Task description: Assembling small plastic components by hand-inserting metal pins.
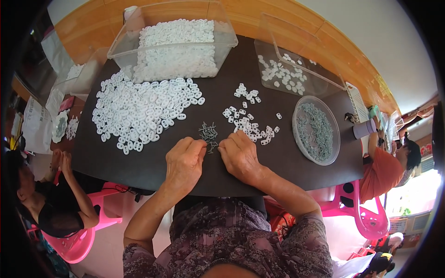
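My left hand (184, 160) is closed in a pinch at the left edge of a small heap of grey screws (208, 131). On the other side of the heap, my right hand (241, 156) has its fingers pressed together too. Whatever sits between the fingertips of either hand is too small or hidden to make out. Small white two-holed plastic pieces (248, 128) lie scattered just beyond my right hand. To the left spreads a large pile of white oval two-holed pieces (134, 109).
A clear bin (118, 51) full of white pieces stands at the back. Back right is another clear bin (264, 81) with fewer white pieces. A round tub (295, 134) of screws sits on the dark table (278, 171). People sit left (60, 204) and right (387, 171).
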Available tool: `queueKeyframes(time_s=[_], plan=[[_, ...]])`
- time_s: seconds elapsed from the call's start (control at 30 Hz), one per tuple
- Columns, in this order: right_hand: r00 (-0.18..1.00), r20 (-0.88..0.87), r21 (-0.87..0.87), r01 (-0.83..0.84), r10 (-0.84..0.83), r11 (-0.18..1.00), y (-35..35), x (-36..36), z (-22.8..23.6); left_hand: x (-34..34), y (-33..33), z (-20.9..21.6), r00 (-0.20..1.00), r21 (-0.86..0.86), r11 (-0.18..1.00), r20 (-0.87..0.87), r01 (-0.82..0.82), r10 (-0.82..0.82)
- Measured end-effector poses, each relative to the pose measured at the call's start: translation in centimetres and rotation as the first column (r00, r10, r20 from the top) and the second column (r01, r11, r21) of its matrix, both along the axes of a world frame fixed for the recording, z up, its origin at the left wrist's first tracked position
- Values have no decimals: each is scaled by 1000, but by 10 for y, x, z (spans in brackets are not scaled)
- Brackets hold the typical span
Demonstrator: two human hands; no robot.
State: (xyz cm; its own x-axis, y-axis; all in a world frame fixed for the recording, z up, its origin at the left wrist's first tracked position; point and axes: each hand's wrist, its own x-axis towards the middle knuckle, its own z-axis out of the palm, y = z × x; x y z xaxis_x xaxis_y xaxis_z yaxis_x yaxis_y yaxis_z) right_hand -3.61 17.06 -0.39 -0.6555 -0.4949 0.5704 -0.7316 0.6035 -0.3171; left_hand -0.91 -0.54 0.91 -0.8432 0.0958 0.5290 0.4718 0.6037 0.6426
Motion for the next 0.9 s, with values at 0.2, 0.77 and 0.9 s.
queueKeyframes(time_s=[0.2,0.77,0.9], plan=[[987,151,-145,73,-51,987,14,15,12,-12,4,12,998,37,998,0,57,-57],[879,454,-401,348,-146,847,22,31,2,-119,57,-6,995,-488,867,42,100,-91],[885,442,-411,345,-146,844,23,30,2,-117,52,-3,983,-442,880,132,175,-130]])
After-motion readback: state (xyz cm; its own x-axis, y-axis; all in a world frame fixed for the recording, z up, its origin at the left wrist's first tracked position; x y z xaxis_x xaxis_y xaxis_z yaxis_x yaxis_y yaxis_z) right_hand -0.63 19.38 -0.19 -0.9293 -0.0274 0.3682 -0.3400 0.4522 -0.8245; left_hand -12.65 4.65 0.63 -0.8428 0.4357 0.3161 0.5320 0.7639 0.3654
